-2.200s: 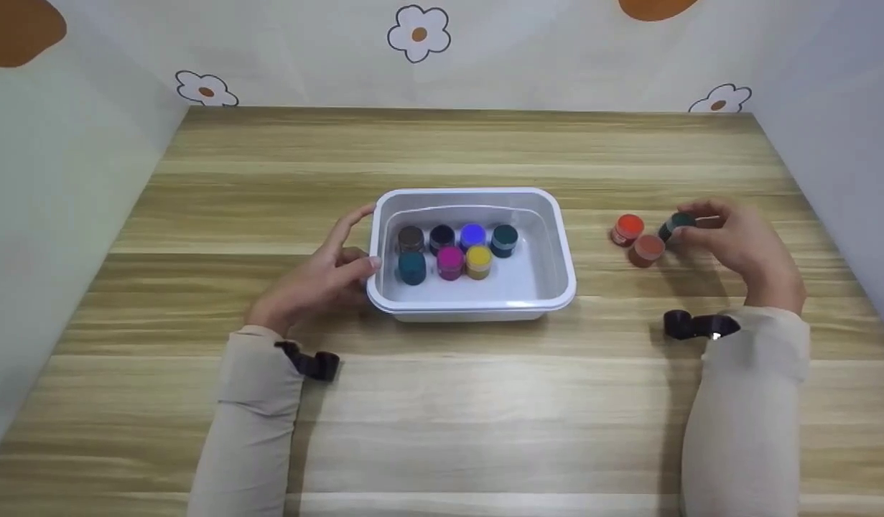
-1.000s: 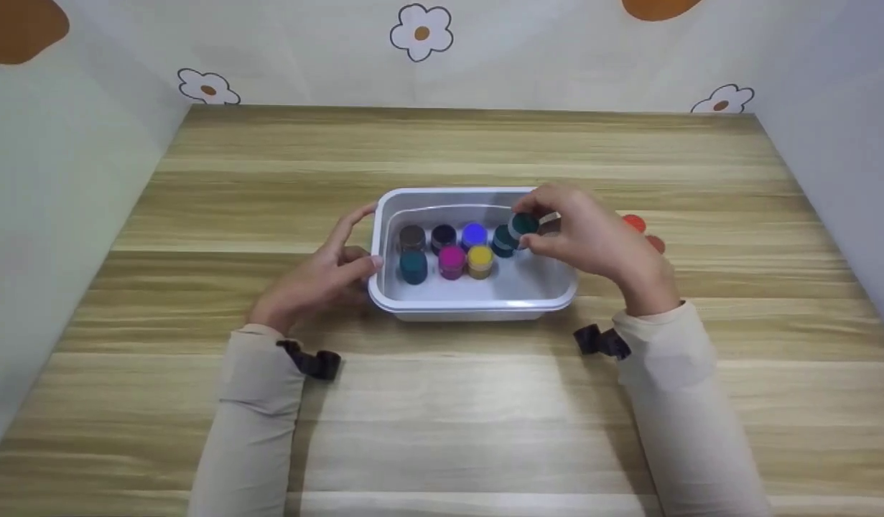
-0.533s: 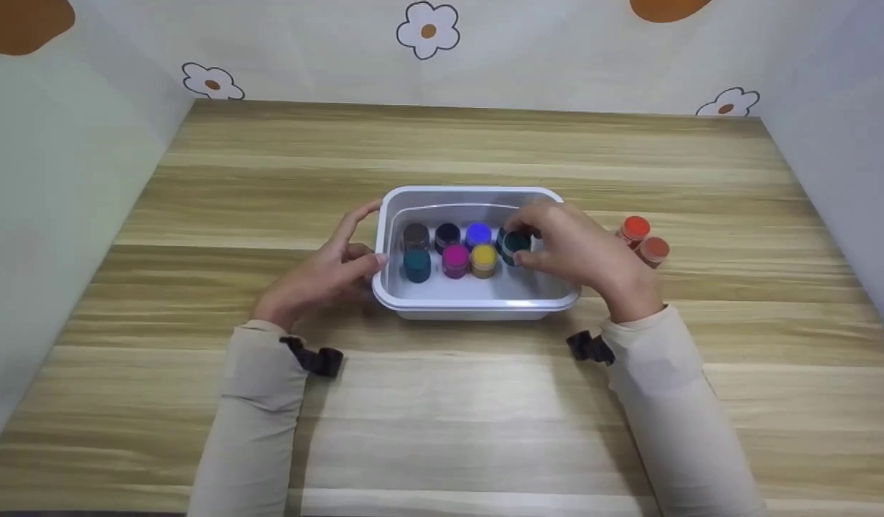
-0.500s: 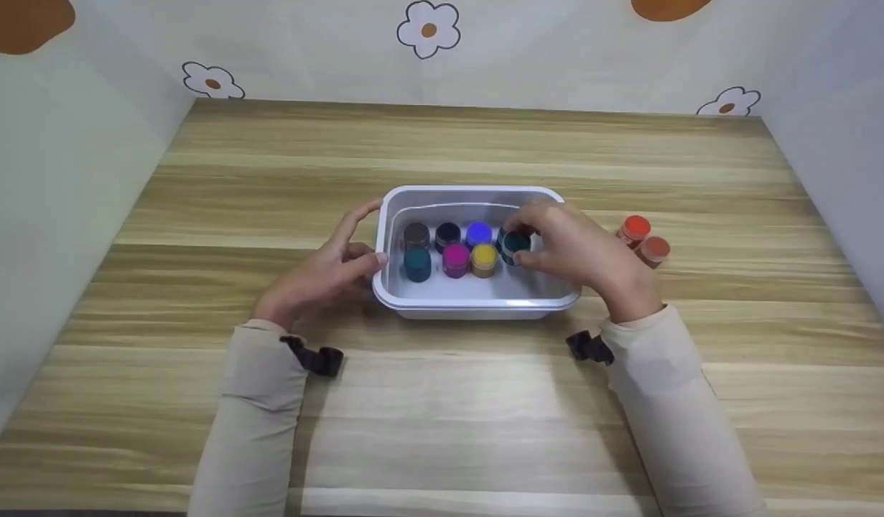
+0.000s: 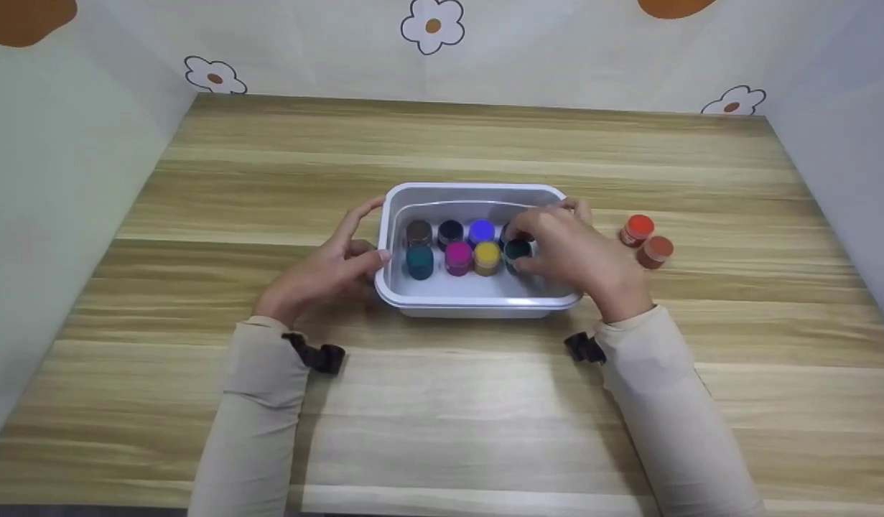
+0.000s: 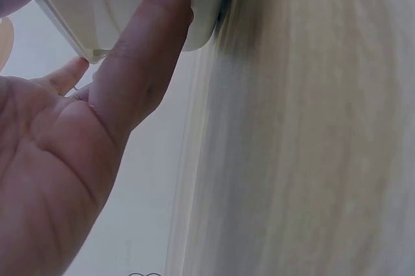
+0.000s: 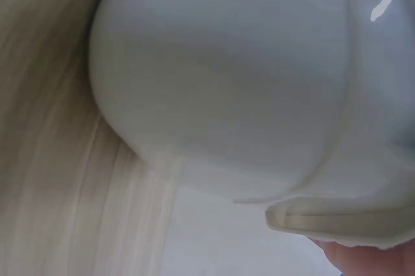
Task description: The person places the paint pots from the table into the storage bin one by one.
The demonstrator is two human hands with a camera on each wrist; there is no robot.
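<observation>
A white plastic tub stands on the table with several small paint pots in it. My left hand holds its left side, thumb on the rim and index finger along the far corner; in the left wrist view the fingers press the outer wall. Inside the tub's right part, my right hand pinches a dark green paint pot between thumb and index, low near the floor. Other fingers reach past the right rim. A second dark green pot behind is mostly hidden. The yellow pot is just left.
Magenta, teal, blue, black and brown pots sit in two rows in the tub. A red pot and a rust-brown pot stand on the table right of it.
The right hand has taken the dark green pot from beside the red and rust-brown pots, carried it left into the tub and lowered it, lately slightly nearer. The left hand stays on the tub.
</observation>
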